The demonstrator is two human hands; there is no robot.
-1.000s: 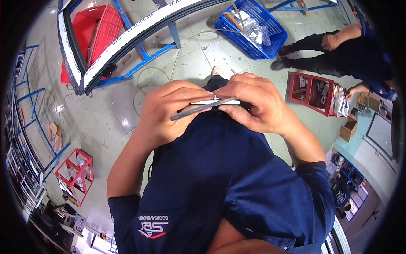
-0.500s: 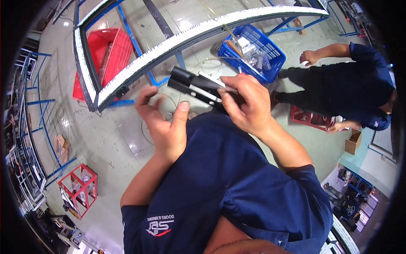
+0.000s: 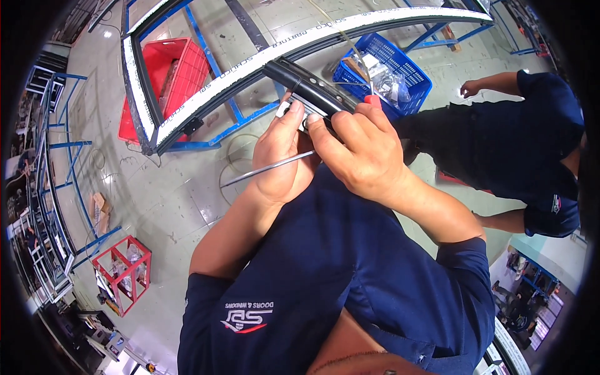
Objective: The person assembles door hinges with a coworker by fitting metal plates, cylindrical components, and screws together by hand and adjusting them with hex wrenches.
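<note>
A black door hinge [image 3: 312, 85] with a round barrel and a slotted plate lies slanted between my two hands, its far end over the long frame's near edge. My left hand [image 3: 281, 165] is closed round the hinge's near side, thumb up beside a small silver-white piece [image 3: 284, 109]. My right hand [image 3: 362, 150] grips the hinge's right end, thumb and forefinger pressed near its middle. From under that hand a thin metal rod [image 3: 269, 169] juts left across my left palm. A red tip [image 3: 373, 102] shows above the right knuckles; whether it joins the rod is hidden.
Ahead stretches a white-and-black frame [image 3: 250, 62] on blue supports [image 3: 231, 109]. Beyond it are a red crate [image 3: 194, 62] and a blue basket [image 3: 415, 78] of bagged parts. A co-worker [image 3: 481, 137] stands at right. A red stand [image 3: 122, 269] is at lower left.
My left hand has moved right and closed on the hinge. The hinge has moved up and right, and the rod now points left below it. The co-worker's arms have shifted.
</note>
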